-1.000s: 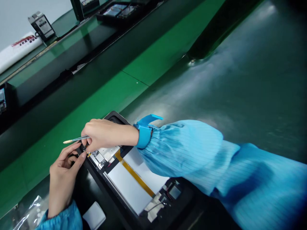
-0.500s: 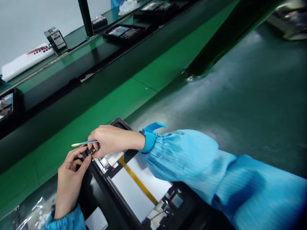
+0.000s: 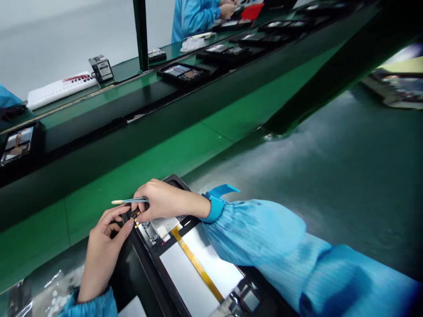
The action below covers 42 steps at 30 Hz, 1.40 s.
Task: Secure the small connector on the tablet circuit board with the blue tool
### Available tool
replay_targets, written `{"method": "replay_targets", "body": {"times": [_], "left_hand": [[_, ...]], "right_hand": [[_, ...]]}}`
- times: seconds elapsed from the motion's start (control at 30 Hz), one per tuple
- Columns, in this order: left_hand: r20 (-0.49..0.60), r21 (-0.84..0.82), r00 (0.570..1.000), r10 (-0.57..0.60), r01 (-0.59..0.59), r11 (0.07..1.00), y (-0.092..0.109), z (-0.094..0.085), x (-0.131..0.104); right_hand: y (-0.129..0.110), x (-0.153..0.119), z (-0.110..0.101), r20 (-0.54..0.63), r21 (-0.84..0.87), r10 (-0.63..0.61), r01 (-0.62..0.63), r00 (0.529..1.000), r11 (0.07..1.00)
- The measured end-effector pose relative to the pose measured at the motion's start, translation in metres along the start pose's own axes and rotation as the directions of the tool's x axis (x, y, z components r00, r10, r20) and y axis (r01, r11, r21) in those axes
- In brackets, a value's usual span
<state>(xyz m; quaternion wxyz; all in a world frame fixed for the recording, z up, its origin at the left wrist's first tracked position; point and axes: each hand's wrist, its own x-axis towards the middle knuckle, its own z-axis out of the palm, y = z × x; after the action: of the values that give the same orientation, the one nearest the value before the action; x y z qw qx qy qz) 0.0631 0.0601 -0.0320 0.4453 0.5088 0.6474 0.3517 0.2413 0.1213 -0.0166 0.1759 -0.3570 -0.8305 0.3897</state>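
An opened tablet [image 3: 168,264] lies tilted in a black tray [image 3: 145,268], a gold flex strip [image 3: 198,267] running across its white battery area. At its upper left corner, my left hand [image 3: 107,237] pinches a small black-and-gold part [image 3: 135,215] between thumb and fingertips. My right hand [image 3: 158,200] comes over the tablet from the right, with tweezers [image 3: 130,200] gripped in its fingers, their pale end pointing left. The right thumb and a fingertip also reach that small part. How firmly each hand holds it is partly hidden.
Beyond the bench, a dark conveyor line carries several trays with opened tablets [image 3: 183,72]. A co-worker's blue sleeve [image 3: 198,20] shows behind it. A clear plastic bag [image 3: 53,290] lies lower left, near a white piece [image 3: 134,307]. A dark post [image 3: 317,75] slants across the right.
The view has tilted up and shifted left, so more of the line and a co-worker show. Both hands stay at the tablet's corner, nearly the same in pose.
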Motion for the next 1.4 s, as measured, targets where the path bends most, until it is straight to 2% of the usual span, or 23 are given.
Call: {"method": "replay_targets", "body": {"times": [0.23,0.4,0.53,0.73,0.93,1.07,1.23,1.4], "left_hand": [[-0.010,0.012,1.000,-0.003,0.003,1.000,-0.002,0.001,0.001],[-0.046,0.022,0.999,-0.004,0.005,1.000,0.002,0.003,0.002],[-0.057,0.031,0.998,-0.012,0.014,0.999,0.004,0.003,0.001],[-0.057,0.050,0.998,-0.034,0.037,0.998,0.008,0.004,0.001],[-0.021,0.075,0.998,-0.058,0.059,0.995,0.004,0.001,0.003],[0.080,0.093,0.989,-0.121,0.114,0.989,0.006,-0.003,0.002],[0.051,0.098,0.990,-0.130,0.124,0.987,0.008,-0.004,0.001],[0.053,0.095,0.992,-0.114,0.109,0.990,0.005,-0.003,0.001]], "right_hand": [[-0.003,0.002,0.000,0.026,0.052,0.086,-0.087,0.996,0.995],[-0.008,0.004,-0.002,0.032,0.075,0.205,-0.207,0.978,0.975],[-0.013,0.004,-0.003,0.043,0.113,0.247,-0.250,0.968,0.962],[-0.015,0.006,-0.002,0.045,0.090,0.305,-0.308,0.951,0.947],[-0.019,0.014,-0.006,0.078,0.006,0.376,-0.377,0.923,0.926],[-0.021,0.014,-0.007,0.082,-0.016,0.388,-0.388,0.918,0.922],[-0.015,0.013,-0.007,0.091,0.018,0.331,-0.334,0.939,0.942],[-0.011,0.012,-0.008,0.113,0.204,0.303,-0.320,0.946,0.925]]}}
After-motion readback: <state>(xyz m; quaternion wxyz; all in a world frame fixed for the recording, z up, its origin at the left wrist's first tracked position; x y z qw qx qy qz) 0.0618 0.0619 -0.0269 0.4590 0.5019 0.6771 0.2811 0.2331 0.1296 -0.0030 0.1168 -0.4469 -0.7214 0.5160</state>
